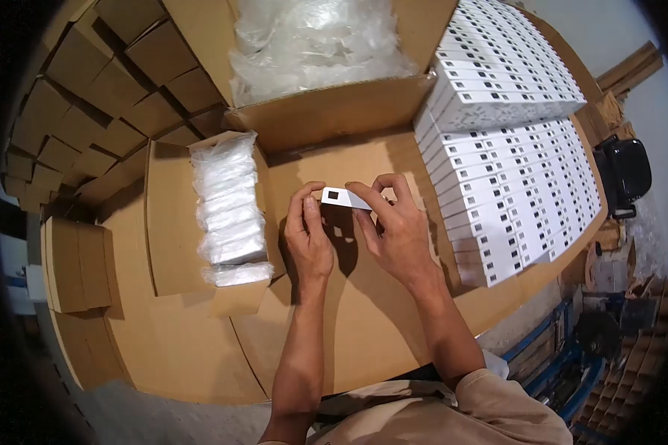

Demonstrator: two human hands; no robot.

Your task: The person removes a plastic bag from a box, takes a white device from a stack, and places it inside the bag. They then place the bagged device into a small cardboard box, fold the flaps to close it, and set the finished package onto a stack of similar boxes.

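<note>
A small white box (346,198) with a dark square on its face is held up between my two hands, above the cardboard-covered table. My left hand (309,231) grips its left end, fingers closed on the edge. On the right end, the fingers and thumb of my right hand (398,228) pinch the same box. To the left of my hands, an open carton (172,222) holds a row of white items in clear plastic bags (230,196). Right of my hands, many similar white boxes (497,193) stand packed in rows, with a second layer towards the back.
A big carton (334,115) full of clear plastic bags (319,52) stands behind my hands. Many brown cartons (82,104) are stacked at the left. Folded cardboard (78,263) lies at the table's left edge. Beyond the right edge are a black chair (625,174) and a blue metal frame (564,363).
</note>
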